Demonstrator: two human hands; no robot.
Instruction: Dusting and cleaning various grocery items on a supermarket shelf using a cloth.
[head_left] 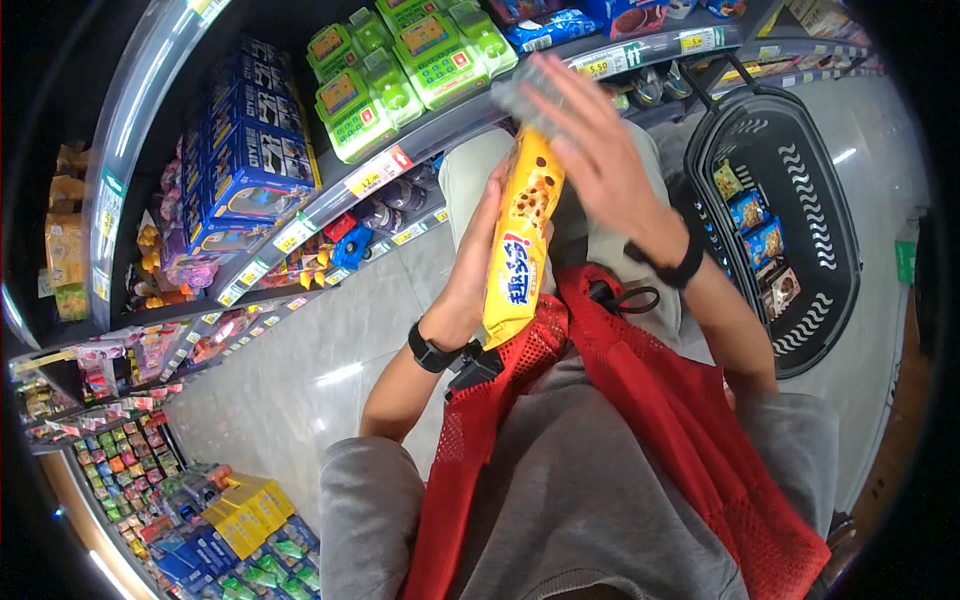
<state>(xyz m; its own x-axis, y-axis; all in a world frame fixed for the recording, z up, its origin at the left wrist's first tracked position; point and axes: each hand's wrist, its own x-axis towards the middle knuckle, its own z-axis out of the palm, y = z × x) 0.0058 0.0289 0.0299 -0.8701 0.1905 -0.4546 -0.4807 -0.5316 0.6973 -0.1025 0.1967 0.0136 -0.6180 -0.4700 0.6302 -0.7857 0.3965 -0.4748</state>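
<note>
Head view: the yellow cookie packet (pixel 525 225) is held before the wearer, short of the front edge of the shelf (pixel 440 141) and left of the left rim of the black basket (pixel 852 215). The left hand (pixel 472 268) clasps its left side, fingers mostly hidden. The right hand (pixel 605 150), blurred, extends over its upper end beside a grey item (pixel 522 95), possibly cloth; whether pinched, I cannot tell. Good handling, I judge, calls for steady left support and light right-hand pressure. Long axis: away from the wearer, top leaning slightly right; printed face up, upper end toward the shelf.
</note>
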